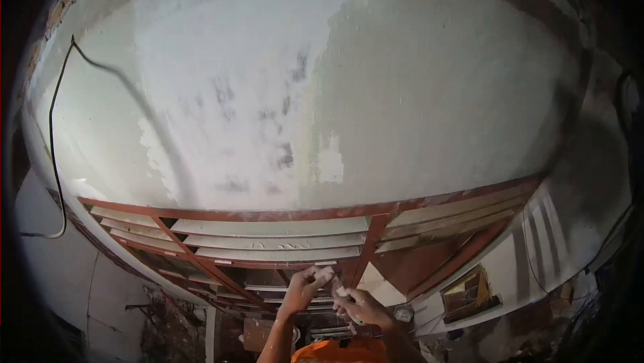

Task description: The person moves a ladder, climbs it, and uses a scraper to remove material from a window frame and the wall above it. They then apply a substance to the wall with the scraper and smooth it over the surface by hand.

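My left hand (303, 290) is closed, with its thumb and fingers bent around a small pale piece (325, 273) that I cannot identify. Close beside it, my right hand (362, 308) is closed too. A whitish end (341, 292) sticks out of the right fingers; the kind of thing is too small and blurred to tell. Both hands are low in the view, in front of the slatted window, and look dusted with white. Above them stretches a wall (436, 95) carrying a wide white coated patch (201, 88) with grey smears.
Under the wall runs a reddish window frame (376, 235) with pale louvre slats (275, 242). A black cable (52, 128) hangs at the left. Lower right is a small framed opening (466, 294). Orange clothing (342, 351) shows at the bottom edge, with clutter below.
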`<state>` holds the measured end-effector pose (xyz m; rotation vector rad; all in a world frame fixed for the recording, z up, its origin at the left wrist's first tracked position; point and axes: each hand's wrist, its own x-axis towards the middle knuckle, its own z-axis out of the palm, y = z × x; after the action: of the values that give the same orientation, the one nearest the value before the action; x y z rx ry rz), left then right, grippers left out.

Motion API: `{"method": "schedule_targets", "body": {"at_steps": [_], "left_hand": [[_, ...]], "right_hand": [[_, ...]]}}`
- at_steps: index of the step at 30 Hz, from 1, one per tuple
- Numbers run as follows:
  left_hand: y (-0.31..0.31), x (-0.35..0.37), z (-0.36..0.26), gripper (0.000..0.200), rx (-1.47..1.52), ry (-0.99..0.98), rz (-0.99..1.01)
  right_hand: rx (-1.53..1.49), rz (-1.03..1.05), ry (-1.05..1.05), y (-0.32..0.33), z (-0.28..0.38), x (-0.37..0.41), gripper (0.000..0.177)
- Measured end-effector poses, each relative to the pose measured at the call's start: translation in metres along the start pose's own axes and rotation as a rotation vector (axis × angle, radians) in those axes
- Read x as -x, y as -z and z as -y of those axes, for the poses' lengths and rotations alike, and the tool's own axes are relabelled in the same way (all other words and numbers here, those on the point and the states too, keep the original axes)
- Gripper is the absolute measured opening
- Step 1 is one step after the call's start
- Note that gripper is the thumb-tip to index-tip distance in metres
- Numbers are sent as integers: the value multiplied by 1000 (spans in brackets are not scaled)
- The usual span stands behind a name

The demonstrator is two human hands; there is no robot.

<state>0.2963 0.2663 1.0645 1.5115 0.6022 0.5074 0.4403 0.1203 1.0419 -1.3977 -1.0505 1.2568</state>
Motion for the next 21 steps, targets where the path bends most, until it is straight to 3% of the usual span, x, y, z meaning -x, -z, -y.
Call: {"method": "schedule_targets", "body": {"at_steps": [2,3,4,6,8,9,12,13,15,16,18,21], "left_hand": [[13,12,-1,19,-69,-106,60],[12,22,-5,20,-58,-153,39],[14,28,-1,20,7,-121,67],[21,34,20,20,-303,-145,68],[16,43,8,21,-430,-164,37],[16,45,14,22,-546,-214,61],[8,50,9,22,-673,-234,69],[6,50,8,20,-568,-245,20],[6,48,11,18,-339,-206,-48],[5,45,10,18,-343,-204,-49],[-6,34,1,23,254,-295,-252],[-11,27,-22,31,323,-254,-264]], "right_hand": [[345,145,-157,10,-10,-1,38],[350,144,-154,12,-17,-1,38],[477,125,-121,12,-28,0,41],[605,107,-82,9,-48,6,44],[835,-157,208,1,-54,16,50],[988,-85,129,1,-56,18,54],[723,-64,282,-4,-55,17,46],[719,-60,280,-6,-57,16,46],[517,68,57,-9,-60,11,34],[514,70,59,-12,-55,9,34],[165,-4,98,-21,-39,8,29],[113,-84,168,-31,-36,-6,31]]}}
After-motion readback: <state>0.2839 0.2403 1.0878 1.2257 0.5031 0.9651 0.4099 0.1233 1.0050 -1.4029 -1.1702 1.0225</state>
